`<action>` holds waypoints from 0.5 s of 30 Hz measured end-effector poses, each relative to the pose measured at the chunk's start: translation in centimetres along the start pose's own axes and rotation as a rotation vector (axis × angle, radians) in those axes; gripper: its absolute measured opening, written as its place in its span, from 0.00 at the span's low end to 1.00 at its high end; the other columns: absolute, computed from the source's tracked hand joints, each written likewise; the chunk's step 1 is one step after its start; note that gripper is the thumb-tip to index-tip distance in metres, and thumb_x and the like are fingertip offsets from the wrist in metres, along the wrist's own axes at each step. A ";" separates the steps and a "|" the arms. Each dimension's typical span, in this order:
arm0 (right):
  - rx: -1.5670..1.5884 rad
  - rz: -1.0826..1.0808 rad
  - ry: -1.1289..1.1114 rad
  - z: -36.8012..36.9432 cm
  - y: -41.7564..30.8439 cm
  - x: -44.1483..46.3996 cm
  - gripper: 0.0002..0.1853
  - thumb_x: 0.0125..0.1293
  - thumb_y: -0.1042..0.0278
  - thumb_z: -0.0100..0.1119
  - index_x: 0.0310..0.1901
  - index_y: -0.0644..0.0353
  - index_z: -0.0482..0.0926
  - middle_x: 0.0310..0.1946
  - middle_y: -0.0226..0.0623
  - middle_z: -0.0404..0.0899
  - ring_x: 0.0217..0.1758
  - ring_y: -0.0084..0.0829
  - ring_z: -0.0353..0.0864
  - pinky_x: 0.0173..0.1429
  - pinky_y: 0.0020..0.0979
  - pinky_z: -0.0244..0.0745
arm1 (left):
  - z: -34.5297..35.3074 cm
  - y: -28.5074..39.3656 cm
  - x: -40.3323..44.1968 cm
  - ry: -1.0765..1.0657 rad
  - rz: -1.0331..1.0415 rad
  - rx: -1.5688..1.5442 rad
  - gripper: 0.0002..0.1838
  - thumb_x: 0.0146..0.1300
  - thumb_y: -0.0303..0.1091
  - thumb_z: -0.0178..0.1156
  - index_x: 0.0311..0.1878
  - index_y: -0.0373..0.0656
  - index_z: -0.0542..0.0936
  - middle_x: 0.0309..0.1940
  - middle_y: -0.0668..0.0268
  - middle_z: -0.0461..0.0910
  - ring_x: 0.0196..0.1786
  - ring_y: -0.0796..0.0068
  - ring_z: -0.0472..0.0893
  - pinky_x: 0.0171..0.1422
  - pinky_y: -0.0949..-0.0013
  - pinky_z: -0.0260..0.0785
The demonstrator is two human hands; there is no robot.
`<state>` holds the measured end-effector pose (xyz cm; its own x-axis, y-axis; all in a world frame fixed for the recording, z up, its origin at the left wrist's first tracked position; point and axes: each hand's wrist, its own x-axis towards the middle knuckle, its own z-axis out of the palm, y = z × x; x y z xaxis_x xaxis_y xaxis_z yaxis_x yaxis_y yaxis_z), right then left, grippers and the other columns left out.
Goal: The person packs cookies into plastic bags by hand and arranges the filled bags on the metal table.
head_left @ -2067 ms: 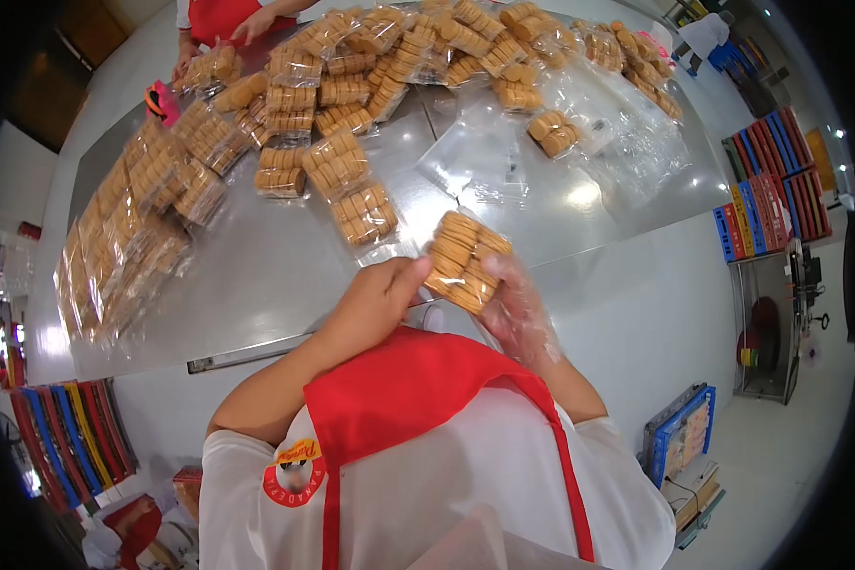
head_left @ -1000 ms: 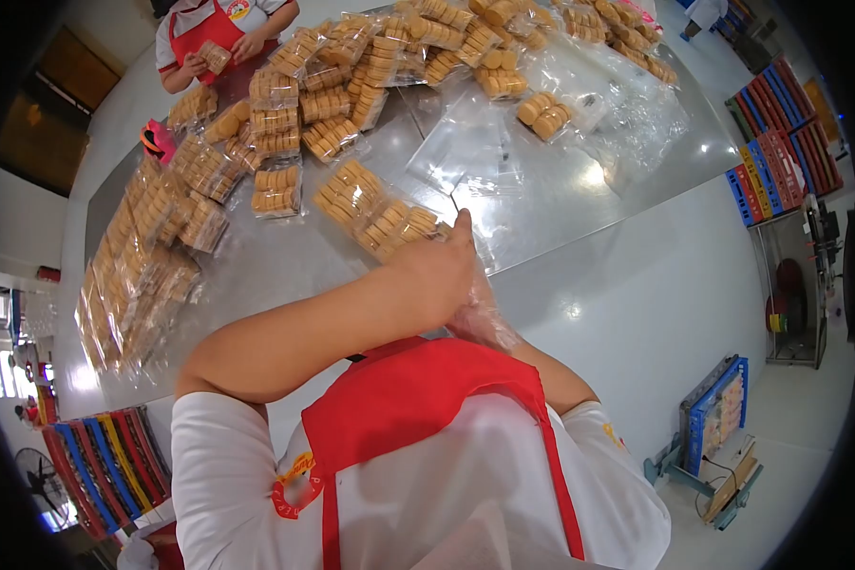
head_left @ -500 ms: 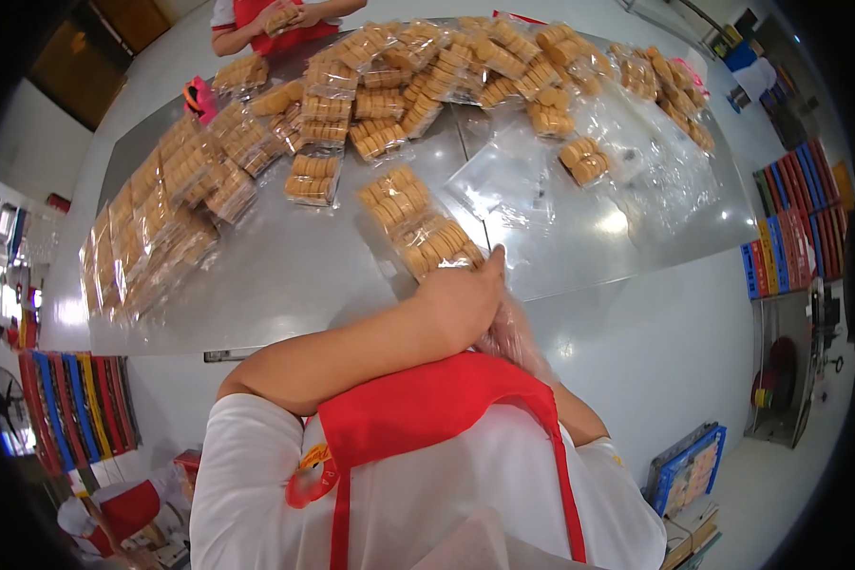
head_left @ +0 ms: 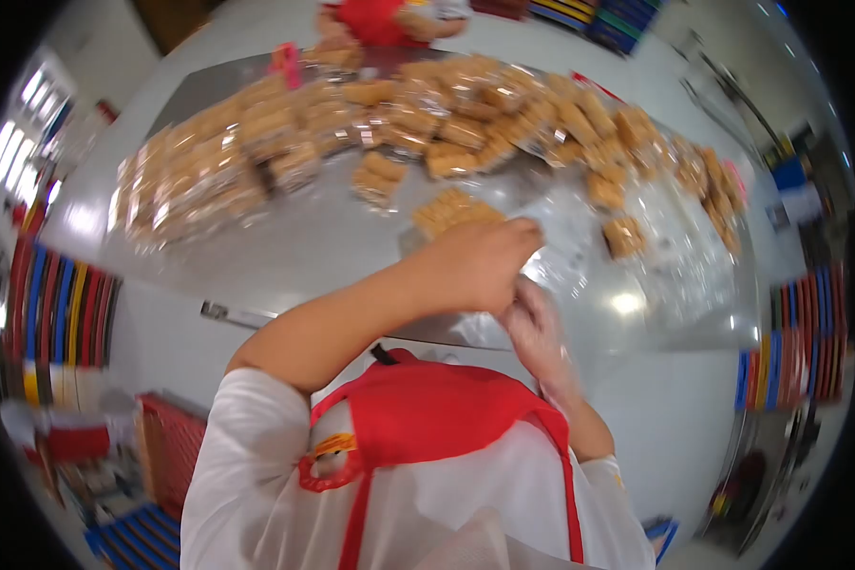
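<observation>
My left hand [head_left: 492, 264] reaches across to the right above the near part of the metal table [head_left: 323, 252]. It looks bare, with its fingers curled together; whatever they grip is hidden and blurred. Just below and touching or nearly touching it is my right hand [head_left: 538, 332], in a clear plastic glove, fingers bent toward the left hand. What it may hold does not show. A clear packet of round biscuits [head_left: 454, 211] lies just beyond my left hand, partly covered by it. Another biscuit packet [head_left: 378, 178] lies farther left.
Many bagged biscuits [head_left: 190, 176] are heaped along the table's left and far sides. Clear plastic bags [head_left: 679, 252] spread over the right side, near a single packet [head_left: 623, 237]. Across the table stands a person in a red apron [head_left: 375, 21]. Coloured crates [head_left: 807, 332] are stacked right.
My view has shifted, showing more of the table's near edge. My hands have moved up and right, over the table; the left now covers part of the nearest biscuit packets.
</observation>
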<state>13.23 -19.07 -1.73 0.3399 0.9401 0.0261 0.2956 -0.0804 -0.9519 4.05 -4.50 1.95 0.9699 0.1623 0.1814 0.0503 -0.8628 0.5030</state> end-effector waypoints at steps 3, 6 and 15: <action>-0.826 -0.547 0.115 0.9 -3.0 1.7 0.07 0.61 0.69 0.64 0.35 0.63 0.80 0.27 0.44 0.81 0.32 0.49 0.80 0.37 0.45 0.73 | -2.1 -2.7 0.1 0.231 0.019 -0.015 0.26 0.54 0.28 0.59 0.59 0.37 0.78 0.58 0.54 0.78 0.53 0.60 0.82 0.52 0.61 0.76; -0.846 -0.597 0.025 0.2 -6.8 4.7 0.07 0.60 0.69 0.65 0.32 0.64 0.78 0.27 0.47 0.79 0.32 0.52 0.79 0.37 0.46 0.73 | -7.4 -3.5 -1.1 -0.028 -0.436 -0.765 0.30 0.59 0.30 0.60 0.67 0.42 0.73 0.60 0.57 0.75 0.48 0.74 0.81 0.47 0.68 0.74; -0.683 -0.713 -0.301 4.8 -15.2 8.5 0.04 0.57 0.74 0.66 0.30 0.63 0.81 0.27 0.45 0.79 0.33 0.50 0.79 0.38 0.42 0.72 | 2.1 -7.6 -12.9 0.393 -0.203 -1.319 0.65 0.42 0.31 0.82 0.80 0.46 0.49 0.68 0.58 0.66 0.66 0.68 0.71 0.69 0.66 0.66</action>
<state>7.39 -8.24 11.48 -0.3224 0.8796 0.3499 0.8169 0.4452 -0.3666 -8.33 -1.03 -5.93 0.8320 0.5411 0.1224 -0.2919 0.2393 0.9260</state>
